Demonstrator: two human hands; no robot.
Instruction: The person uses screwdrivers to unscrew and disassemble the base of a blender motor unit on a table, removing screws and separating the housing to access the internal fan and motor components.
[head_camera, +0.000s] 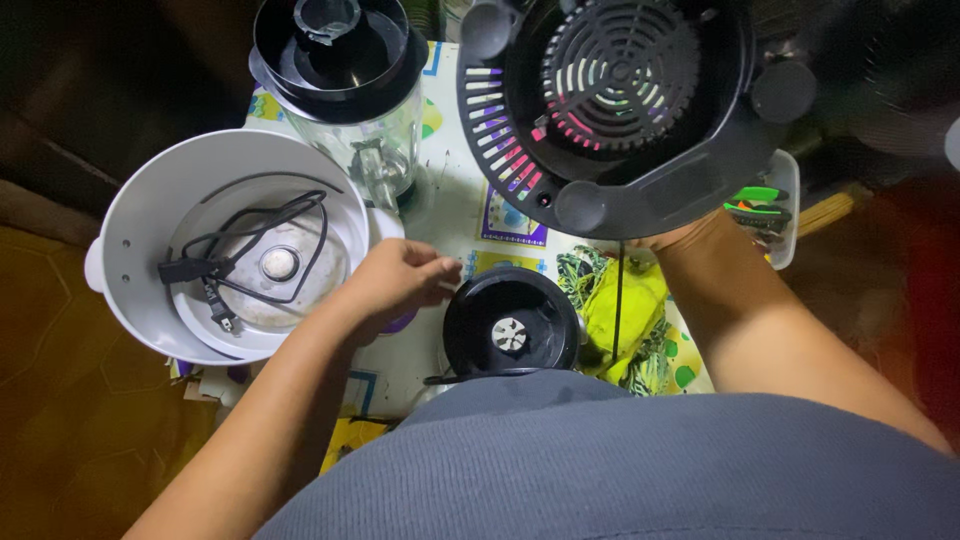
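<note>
Left hand (395, 285) hangs over the table, fingers curled in with the tips pinched narrow, just left of the black blender base (512, 325); whether it grips anything, I can't tell. Right hand is hidden under the big round black appliance body (610, 95), apparently propping it, grip unseen. The base sits upright at the table's near edge, its drive coupling facing straight up.

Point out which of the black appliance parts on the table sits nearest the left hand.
The small round black blender base with the white coupling, just right of the left hand; the large vented base is farther.
</note>
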